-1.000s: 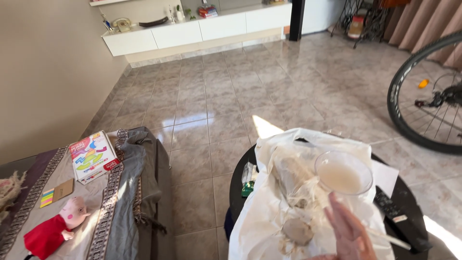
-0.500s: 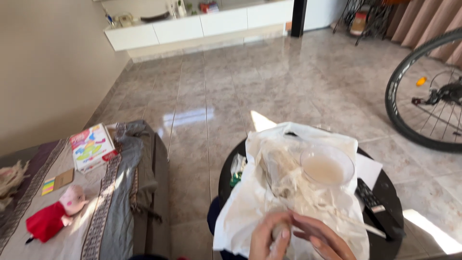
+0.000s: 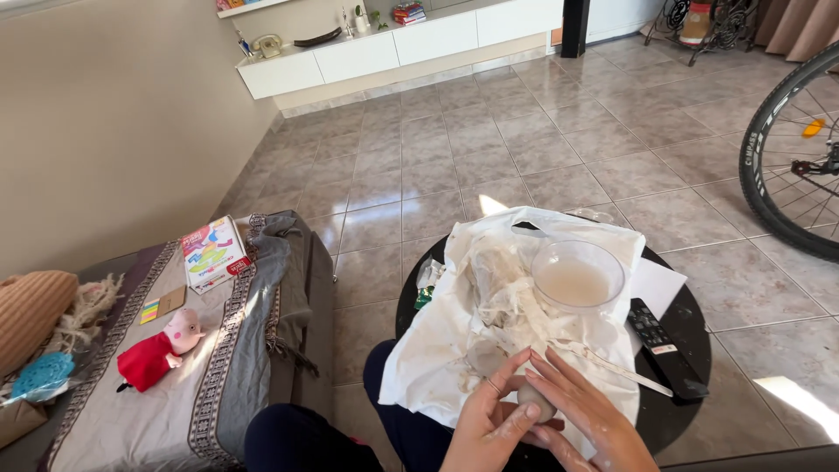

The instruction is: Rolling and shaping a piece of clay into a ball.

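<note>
Both hands meet at the near edge of the round black desk (image 3: 673,336), at about 6 o'clock in the view. Left hand (image 3: 489,424) curls partly closed with its fingers wrapped round the left side of a small grey clay lump (image 3: 535,402); right hand (image 3: 581,419) lies flatter, fingers stretched toward 11 o'clock and pressed on the lump from the right and above, so the lump sits pinched between the two palms, mostly covered. Under them spreads a white, smeared plastic sheet (image 3: 437,367) that covers most of the desk. A thin pale stick (image 3: 620,371) lies on the sheet just at 1 o'clock from the right hand. Farther on at 12 o'clock stands a clear bowl (image 3: 577,273) holding cloudy liquid, well apart from the hands. A black remote control (image 3: 664,345) lies on the bare desk at 2 o'clock, beside a white paper (image 3: 655,284). Off at 9 o'clock is a couch under a patterned throw (image 3: 218,350), with a pink-and-red plush toy (image 3: 162,350) and a colourful box (image 3: 210,253) on it. Tiled floor (image 3: 524,149) runs beyond, a bicycle wheel (image 3: 786,157) at 2 o'clock and a low white cabinet (image 3: 393,48) far off at 12 o'clock
</note>
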